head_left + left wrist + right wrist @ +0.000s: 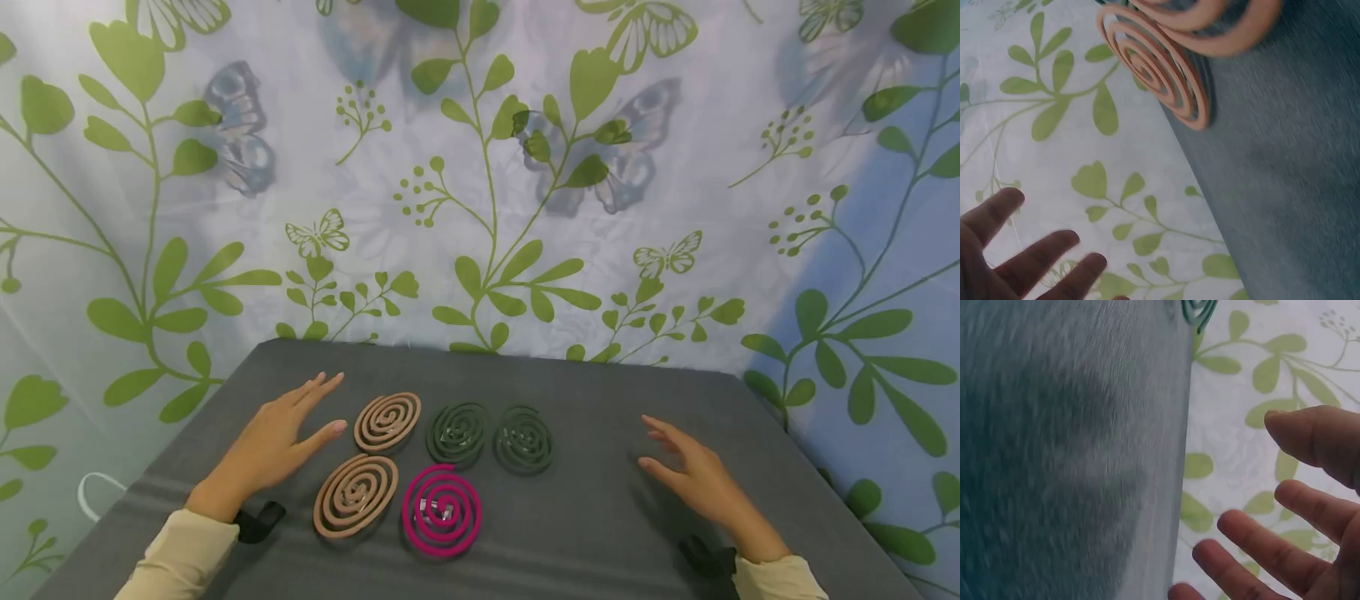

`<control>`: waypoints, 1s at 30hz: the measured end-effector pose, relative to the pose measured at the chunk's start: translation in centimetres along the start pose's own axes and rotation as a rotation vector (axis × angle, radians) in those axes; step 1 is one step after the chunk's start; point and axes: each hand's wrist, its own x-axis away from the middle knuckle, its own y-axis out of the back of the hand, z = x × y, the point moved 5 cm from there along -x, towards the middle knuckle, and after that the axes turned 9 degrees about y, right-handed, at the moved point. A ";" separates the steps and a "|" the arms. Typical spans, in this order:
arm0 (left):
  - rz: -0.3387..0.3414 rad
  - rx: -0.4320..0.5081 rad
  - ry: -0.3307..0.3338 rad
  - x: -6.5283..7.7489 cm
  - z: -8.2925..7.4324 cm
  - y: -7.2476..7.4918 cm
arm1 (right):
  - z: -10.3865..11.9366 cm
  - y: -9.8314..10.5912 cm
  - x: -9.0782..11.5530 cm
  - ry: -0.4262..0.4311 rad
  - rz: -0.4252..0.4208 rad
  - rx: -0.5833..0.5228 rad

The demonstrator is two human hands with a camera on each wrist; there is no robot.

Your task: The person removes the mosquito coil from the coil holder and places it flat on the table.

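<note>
The person's left hand (273, 437) hangs beyond and left of the magenta coil (442, 506), fingers extended and thumb spread wide from them. The right hand (697, 475) is well to the right of the magenta coil, its fingers parted and thumb wide apart, above the grey table (600, 533) on which the coil lies. A cream sleeve (180, 558) and a black band (258, 522) show at the left wrist.

Just left of the magenta coil lies one tan coil (356, 492); another tan coil (389, 419), nearest the left hand, sits behind and left. One green coil (459, 430) lies just behind it, a second green coil (525, 438) behind and right. Farther beyond it hangs a leaf-printed curtain (525, 250).
</note>
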 end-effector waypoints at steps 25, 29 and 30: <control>0.201 0.429 -0.156 0.5 -4.3 -2.1 | 2.6 -3.5 -0.2 0.187 0.099 -0.509; 0.226 0.442 -0.185 0.8 -5.1 -2.0 | 3.4 -3.9 -0.6 0.183 0.129 -0.562; 0.233 0.440 -0.188 0.9 -5.3 -2.0 | 3.6 -4.1 -0.7 0.187 0.136 -0.574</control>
